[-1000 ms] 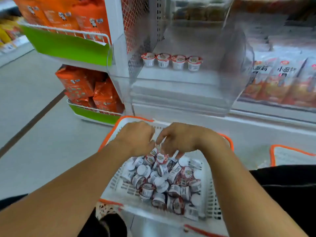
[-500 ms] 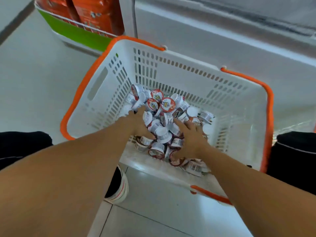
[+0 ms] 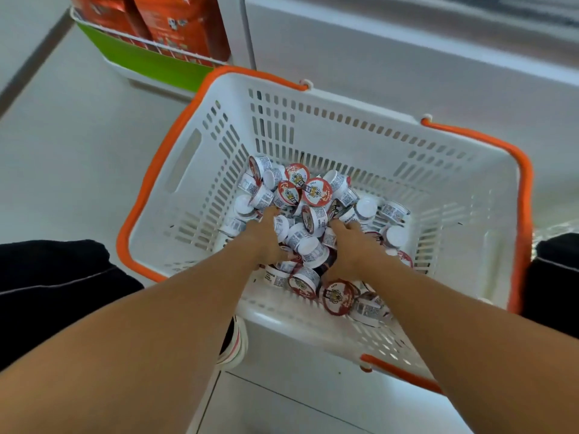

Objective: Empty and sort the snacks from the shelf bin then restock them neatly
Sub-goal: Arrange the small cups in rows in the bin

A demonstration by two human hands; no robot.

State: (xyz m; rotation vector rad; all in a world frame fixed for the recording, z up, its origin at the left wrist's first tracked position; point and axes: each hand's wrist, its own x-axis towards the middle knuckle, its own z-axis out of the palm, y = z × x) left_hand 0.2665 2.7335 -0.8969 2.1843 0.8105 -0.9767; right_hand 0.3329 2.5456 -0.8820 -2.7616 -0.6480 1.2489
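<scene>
A person is crouching over a white shopping basket (image 3: 185, 158) with orange handles, and both bare arms are reaching down into it. The basket is sitting on the pale floor (image 3: 62, 145), its far left corner close to a green-fronted shelf tray (image 3: 147, 62) holding orange snack bags (image 3: 181, 23). A heap of small snack cups (image 3: 316, 191) with red foil lids and white labelled sides is lying on the basket floor, piled thickest toward the middle and spreading to the near edge, where a few cups are resting lid-up against the near wall. The left hand (image 3: 266, 236) is pressing into the left side of the heap with its fingers pointing away and partly buried among the cups; whether they are curling round any one cup, I cannot tell. The right hand (image 3: 351, 249) is lying on the right side of the heap, fingers stretched forward across the cups, thumb spread toward the near edge, and its grip is likewise not clear. Several cups are sitting between the two hands, touching both. Dark trouser knees (image 3: 53, 277) are showing at either side of the basket, and a white shoe (image 3: 235, 346) with striped trim is peeking out just under the basket's near left corner.
</scene>
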